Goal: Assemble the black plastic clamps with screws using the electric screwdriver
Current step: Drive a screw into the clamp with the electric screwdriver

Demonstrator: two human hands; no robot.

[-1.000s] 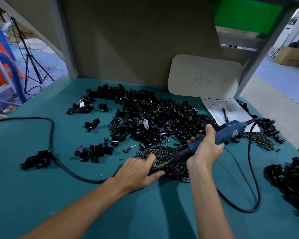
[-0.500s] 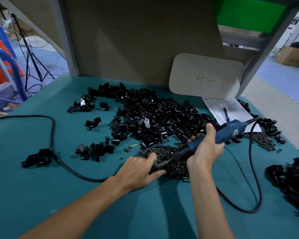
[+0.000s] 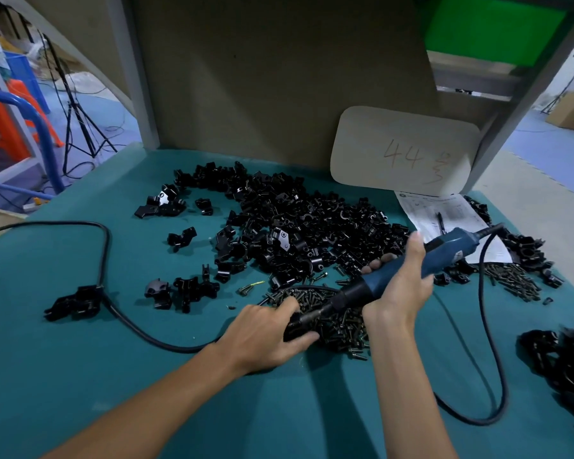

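Two bare hands meet over a teal table in the head view, the only view there is. The right hand is wrapped around the blue body of the electric screwdriver, with the thumb lying up along the barrel and the fingers curled underneath. The tool slants down and to the left, and its dark nose and bit point into the left hand. That hand is curled around a black clamp, thumb on the near side, at the near left edge of a heap of dark screws. The bit tip reaches the clamp, but the hand hides whether it sits on a screw.

Just behind the screws lies a large pile of loose clamp parts, spreading towards the back panel. A few more clamp pieces sit apart to its left. The screwdriver's cord loops off its rear end, down the right side of the table. A second scatter of screws lies to the right of the tool, and another black heap sits at the right edge.

A pale board marked "44" leans against the back panel. A printed sheet with a pen on it lies below the board.
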